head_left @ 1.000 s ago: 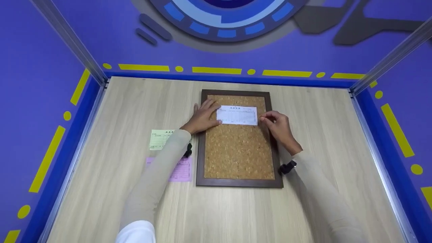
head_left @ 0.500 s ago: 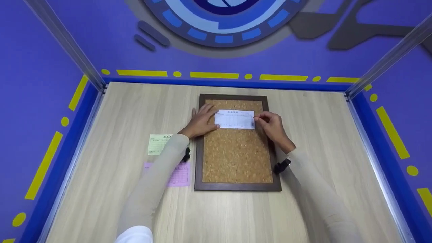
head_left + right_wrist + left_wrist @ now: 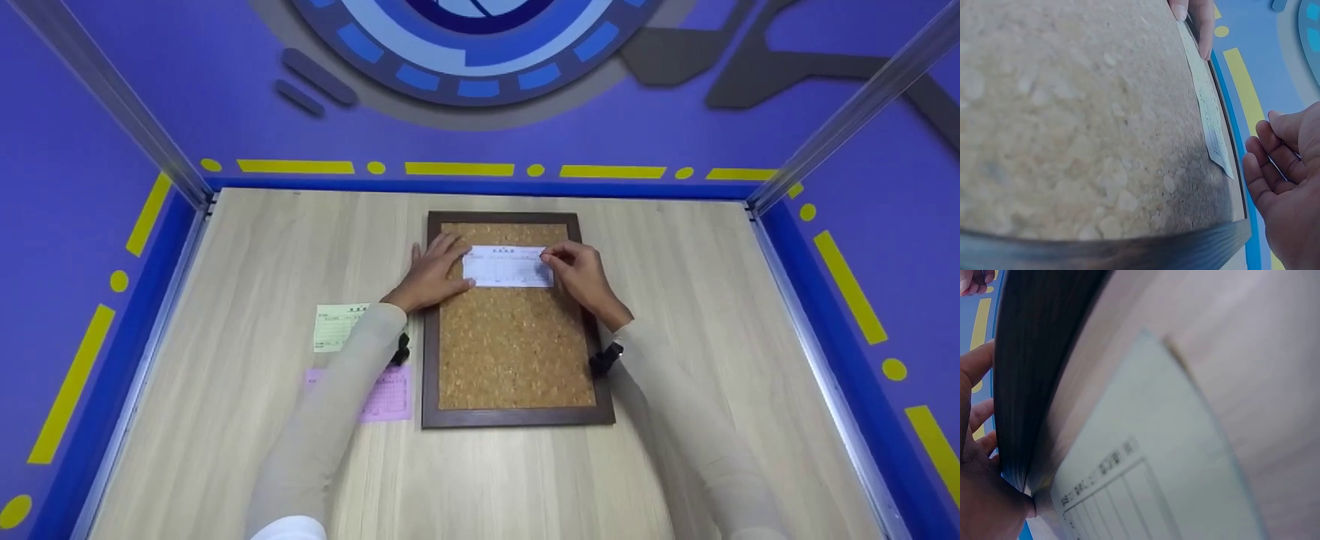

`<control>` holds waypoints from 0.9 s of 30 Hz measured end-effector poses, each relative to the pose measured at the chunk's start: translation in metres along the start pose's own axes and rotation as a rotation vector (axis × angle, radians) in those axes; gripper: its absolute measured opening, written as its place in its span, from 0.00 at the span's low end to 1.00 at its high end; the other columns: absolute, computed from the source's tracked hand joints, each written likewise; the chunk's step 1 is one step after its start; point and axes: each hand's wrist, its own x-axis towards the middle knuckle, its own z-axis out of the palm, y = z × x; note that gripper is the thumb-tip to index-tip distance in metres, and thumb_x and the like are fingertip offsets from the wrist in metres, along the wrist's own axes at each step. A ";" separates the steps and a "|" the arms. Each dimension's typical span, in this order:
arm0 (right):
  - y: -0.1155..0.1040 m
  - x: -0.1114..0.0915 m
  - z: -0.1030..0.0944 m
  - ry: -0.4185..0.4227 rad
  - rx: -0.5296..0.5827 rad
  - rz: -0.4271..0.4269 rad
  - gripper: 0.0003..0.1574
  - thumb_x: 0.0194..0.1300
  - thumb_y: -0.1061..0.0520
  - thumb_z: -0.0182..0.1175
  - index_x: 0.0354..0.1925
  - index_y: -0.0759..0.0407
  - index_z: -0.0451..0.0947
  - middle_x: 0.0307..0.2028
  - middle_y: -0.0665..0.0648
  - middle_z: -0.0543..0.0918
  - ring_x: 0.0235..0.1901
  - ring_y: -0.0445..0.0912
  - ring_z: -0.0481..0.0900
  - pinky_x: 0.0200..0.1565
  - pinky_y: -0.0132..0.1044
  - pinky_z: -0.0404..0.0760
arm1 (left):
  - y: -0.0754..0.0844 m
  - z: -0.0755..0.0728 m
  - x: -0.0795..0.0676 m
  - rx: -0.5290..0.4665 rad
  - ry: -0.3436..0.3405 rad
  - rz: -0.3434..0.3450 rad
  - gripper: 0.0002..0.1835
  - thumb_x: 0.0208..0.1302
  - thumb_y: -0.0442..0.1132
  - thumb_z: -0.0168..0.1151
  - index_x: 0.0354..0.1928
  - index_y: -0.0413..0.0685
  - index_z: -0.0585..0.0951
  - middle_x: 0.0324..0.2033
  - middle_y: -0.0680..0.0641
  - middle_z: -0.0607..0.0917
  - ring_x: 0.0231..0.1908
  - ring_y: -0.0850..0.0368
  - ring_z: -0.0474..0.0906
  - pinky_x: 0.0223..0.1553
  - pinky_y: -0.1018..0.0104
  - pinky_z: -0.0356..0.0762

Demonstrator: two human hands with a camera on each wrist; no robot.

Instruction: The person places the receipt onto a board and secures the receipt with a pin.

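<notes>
Head view: right hand (image 3: 583, 279) is pinching a tiny red item (image 3: 1270, 114), likely a pushpin, over the white form's (image 3: 506, 270) upper right; left hand (image 3: 429, 280), fingers outspread, is steadying its left edge. Pressing straight down would suit best. Below the fingers, cork surface (image 3: 517, 352) is offering room; beneath the right wrist, brown frame (image 3: 604, 409) is running.

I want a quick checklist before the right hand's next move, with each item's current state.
1. White slip on the cork, inside the frame: ok.
2. Left hand at the slip's left edge: ok.
3. Right hand at its upper right corner: ok.
4. Small red object pinched there: ok.
5. Corner fastened: cannot tell, fingers cover it.
6. Green slip and purple slip off the frame: ok.
</notes>
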 end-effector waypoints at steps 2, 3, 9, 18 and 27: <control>0.000 0.003 0.002 0.000 0.004 0.001 0.06 0.75 0.65 0.70 0.43 0.71 0.89 0.38 0.62 0.89 0.36 0.45 0.80 0.38 0.28 0.77 | 0.000 0.000 0.000 0.005 0.001 -0.006 0.42 0.73 0.54 0.69 0.83 0.48 0.69 0.87 0.40 0.56 0.88 0.40 0.42 0.79 0.22 0.29; 0.000 0.005 0.004 0.002 0.000 0.003 0.06 0.75 0.65 0.70 0.43 0.71 0.89 0.38 0.62 0.89 0.36 0.45 0.81 0.38 0.28 0.77 | 0.000 0.000 0.000 0.010 -0.002 -0.011 0.42 0.74 0.54 0.69 0.84 0.48 0.69 0.87 0.40 0.56 0.88 0.41 0.42 0.80 0.22 0.29; -0.002 0.012 0.011 -0.003 -0.015 0.026 0.08 0.75 0.64 0.70 0.44 0.71 0.89 0.39 0.63 0.90 0.37 0.45 0.81 0.39 0.29 0.77 | 0.000 0.000 0.000 0.018 -0.013 -0.012 0.42 0.75 0.55 0.68 0.85 0.49 0.68 0.88 0.41 0.54 0.88 0.42 0.41 0.80 0.23 0.29; 0.001 0.021 0.018 -0.050 -0.027 0.022 0.08 0.76 0.64 0.69 0.46 0.72 0.89 0.41 0.65 0.91 0.39 0.47 0.83 0.42 0.28 0.79 | 0.001 0.001 -0.001 0.009 -0.010 0.002 0.42 0.75 0.56 0.68 0.84 0.48 0.68 0.87 0.39 0.55 0.88 0.40 0.41 0.79 0.21 0.30; -0.001 0.027 0.027 -0.078 -0.036 0.037 0.10 0.78 0.61 0.69 0.47 0.69 0.90 0.42 0.63 0.91 0.40 0.47 0.83 0.43 0.30 0.79 | 0.001 -0.001 -0.003 0.003 0.000 0.011 0.42 0.74 0.55 0.69 0.84 0.47 0.68 0.87 0.39 0.56 0.87 0.39 0.42 0.79 0.21 0.29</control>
